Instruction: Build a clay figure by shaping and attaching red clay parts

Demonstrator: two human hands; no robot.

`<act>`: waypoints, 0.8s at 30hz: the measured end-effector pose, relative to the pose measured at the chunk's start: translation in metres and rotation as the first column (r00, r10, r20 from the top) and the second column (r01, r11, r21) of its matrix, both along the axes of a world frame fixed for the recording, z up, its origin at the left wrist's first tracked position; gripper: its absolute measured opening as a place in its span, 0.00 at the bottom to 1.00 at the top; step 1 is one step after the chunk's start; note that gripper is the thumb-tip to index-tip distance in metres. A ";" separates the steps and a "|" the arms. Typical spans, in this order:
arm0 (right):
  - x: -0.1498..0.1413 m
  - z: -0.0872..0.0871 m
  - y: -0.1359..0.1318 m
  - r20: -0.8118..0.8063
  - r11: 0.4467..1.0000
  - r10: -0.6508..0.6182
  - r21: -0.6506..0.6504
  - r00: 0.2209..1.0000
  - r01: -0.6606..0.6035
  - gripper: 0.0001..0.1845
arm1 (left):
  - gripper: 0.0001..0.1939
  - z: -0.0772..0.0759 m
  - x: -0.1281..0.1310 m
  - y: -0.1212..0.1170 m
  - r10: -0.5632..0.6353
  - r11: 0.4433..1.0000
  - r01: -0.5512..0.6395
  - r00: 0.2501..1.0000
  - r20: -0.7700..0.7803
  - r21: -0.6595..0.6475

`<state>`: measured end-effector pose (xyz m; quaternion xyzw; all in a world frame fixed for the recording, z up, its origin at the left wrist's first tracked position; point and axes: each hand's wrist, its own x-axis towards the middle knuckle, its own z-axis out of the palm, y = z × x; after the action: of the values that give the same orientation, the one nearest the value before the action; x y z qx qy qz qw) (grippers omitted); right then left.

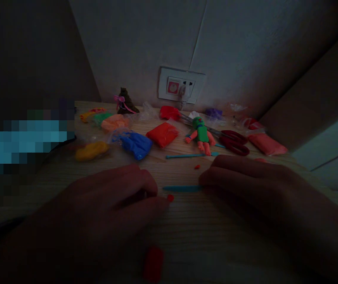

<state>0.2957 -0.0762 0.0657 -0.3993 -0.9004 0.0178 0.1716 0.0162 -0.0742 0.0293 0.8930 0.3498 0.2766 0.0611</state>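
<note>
My right hand [246, 181] is closed, its fingertips pinching the end of a blue plastic modelling knife [183, 189] held low over the wooden table. My left hand [112, 205] rests to the left with its fingers bent and the thumb apart from them. At that thumb's tip is a small red bit of clay [170, 198]; whether it sticks to the thumb or lies on the table I cannot tell. Nearer to me lies a larger red clay piece [153, 263]. Beyond the knife sits a tiny orange-red crumb [197, 167].
A clay figure with a green body [202, 134] lies beyond my right hand, beside red-handled scissors [234, 142] and a blue stick tool [183, 156]. Bagged clay, blue [136, 144], orange-red [163, 134] and yellow [92, 151], spreads along the back. A wall socket [181, 85] is behind.
</note>
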 end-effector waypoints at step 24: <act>-0.003 0.000 -0.004 0.007 0.998 0.033 0.058 0.999 -0.033 0.22 | 0.22 -0.001 0.004 0.005 -0.064 0.988 0.071 0.997 -0.053 0.141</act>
<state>0.2927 -0.0805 0.0662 -0.3792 -0.9076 -0.0069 0.1800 0.0200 -0.0694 0.0288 0.9128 0.3002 0.2768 -0.0021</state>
